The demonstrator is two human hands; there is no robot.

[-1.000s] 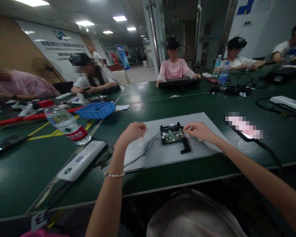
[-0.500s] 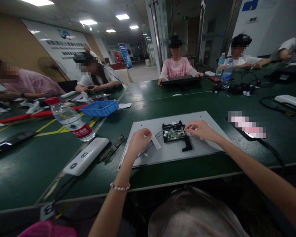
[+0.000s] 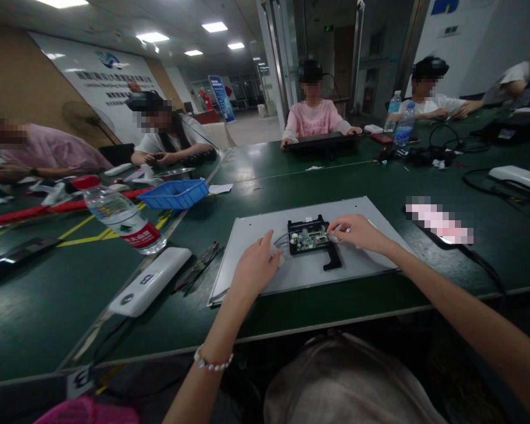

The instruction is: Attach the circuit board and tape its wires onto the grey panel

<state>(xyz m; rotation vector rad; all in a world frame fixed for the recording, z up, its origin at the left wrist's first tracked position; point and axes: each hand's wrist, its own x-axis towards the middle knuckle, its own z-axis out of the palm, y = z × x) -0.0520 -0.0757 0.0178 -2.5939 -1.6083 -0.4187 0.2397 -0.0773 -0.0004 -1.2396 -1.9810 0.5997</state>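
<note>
A green circuit board (image 3: 310, 239) sits in a black plastic frame (image 3: 334, 259) on a flat grey-white panel (image 3: 357, 213). At the board's right edge, my right hand (image 3: 357, 232) is closed in a pinch; a small pale bit shows at the fingertips, too small to name. My left hand (image 3: 257, 264) hovers over the panel's left part, index finger stretched and fingers apart. Beside its thumb lies a white strip (image 3: 281, 257), mostly hidden behind the hand. Thin grey wires (image 3: 281, 240) run from the board toward my left hand.
Left of the panel are glasses (image 3: 197, 268), a white power bank (image 3: 152, 282), a water bottle (image 3: 121, 218) and a blue tray (image 3: 175, 194). A phone (image 3: 439, 224) with a cable lies to the right. Several people sit around the green table (image 3: 265, 176).
My left hand has opened from a pinch on the white strip and lowered, covering most of the strip. My right hand stays pinched at the board's edge. The view has shifted slightly.
</note>
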